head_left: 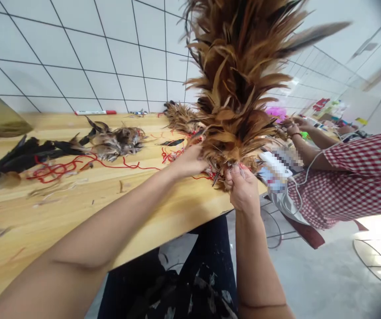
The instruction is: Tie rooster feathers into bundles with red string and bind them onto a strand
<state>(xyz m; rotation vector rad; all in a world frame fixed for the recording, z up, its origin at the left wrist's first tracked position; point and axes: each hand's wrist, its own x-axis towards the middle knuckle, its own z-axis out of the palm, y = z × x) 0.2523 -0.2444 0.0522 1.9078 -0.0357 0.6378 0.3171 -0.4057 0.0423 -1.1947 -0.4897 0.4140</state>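
A tall feather duster (236, 88) of brown and black feathers stands upright in front of me, its lower end between my hands. My left hand (192, 160) is closed on its lower left side, with the fingertips hidden among the feathers. At the bottom, my right hand (244, 185) pinches the lower feathers with curled fingers; whether a thread is also in that pinch I cannot tell. Red thread (172, 155) lies by my left wrist and trails across the wooden table (150, 195). Behind the duster rests a bunch of brown feathers (180, 116).
Left on the table are grey-brown feathers (120, 141), long black feathers (24, 157) and tangled red thread (60, 168). A red-and-white marker (95, 112) lies by the tiled wall (110, 57). At right, a co-worker in a checked garment (352, 181) works near a pink fluffy thing (276, 113).
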